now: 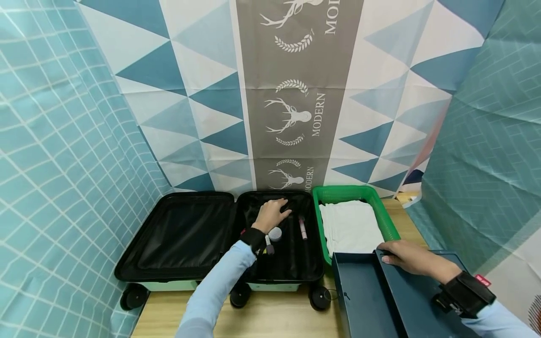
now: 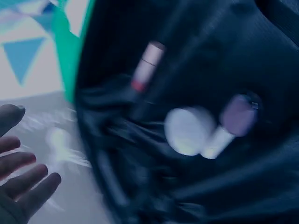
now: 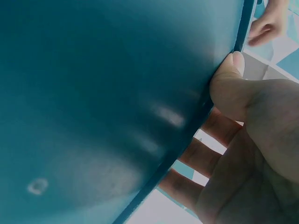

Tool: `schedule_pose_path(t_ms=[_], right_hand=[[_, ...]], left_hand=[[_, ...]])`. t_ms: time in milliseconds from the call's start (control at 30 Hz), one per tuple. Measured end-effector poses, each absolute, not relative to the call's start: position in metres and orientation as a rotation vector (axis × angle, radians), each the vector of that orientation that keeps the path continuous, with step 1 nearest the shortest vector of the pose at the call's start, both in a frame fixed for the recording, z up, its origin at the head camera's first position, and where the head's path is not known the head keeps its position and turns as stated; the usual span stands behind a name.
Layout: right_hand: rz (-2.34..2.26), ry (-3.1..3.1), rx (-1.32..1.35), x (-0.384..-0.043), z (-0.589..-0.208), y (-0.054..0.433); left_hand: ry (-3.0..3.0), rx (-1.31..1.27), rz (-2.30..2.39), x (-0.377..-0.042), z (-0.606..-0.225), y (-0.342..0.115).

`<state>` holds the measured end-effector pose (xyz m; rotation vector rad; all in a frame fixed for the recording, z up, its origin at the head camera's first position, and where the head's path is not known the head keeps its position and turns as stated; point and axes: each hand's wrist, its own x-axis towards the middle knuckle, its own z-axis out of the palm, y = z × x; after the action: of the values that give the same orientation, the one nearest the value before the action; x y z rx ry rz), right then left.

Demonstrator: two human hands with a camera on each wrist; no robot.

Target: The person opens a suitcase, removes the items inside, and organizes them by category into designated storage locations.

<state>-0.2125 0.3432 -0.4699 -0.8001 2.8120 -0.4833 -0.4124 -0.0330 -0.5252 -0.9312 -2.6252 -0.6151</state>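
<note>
Possibly the blue box (image 1: pixel 364 293), four o'clock from the spread, empty left hand (image 1: pixel 270 215), could slip or tip if the right hand (image 1: pixel 411 257) pinching its edge slackens.

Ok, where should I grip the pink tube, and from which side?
Probably across its middle, from above: the pink tube is slim, lies on its side apart from the round white item, and the walls of the suitcase would hinder a low approach.
</note>
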Motion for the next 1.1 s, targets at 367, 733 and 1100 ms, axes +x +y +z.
schedule_pose_path(t_ms=[367,733,1100], right_hand=[[-0.514,2.757,-0.849,-0.217,-0.468,0.337],[-0.505,2.768,-0.809,-0.214,-0.466,0.336],[-0.536,2.801,-0.884,-0.215,-0.466,0.333]], left_hand=[[-3.016,-0.605,-0.274,-0.444,-0.598,-0.024],[-3.022,-0.755,-0.229,-0.449,-0.632,-0.028],[-2.723,-1.021,-0.44,-0.429,-0.579,-0.007]])
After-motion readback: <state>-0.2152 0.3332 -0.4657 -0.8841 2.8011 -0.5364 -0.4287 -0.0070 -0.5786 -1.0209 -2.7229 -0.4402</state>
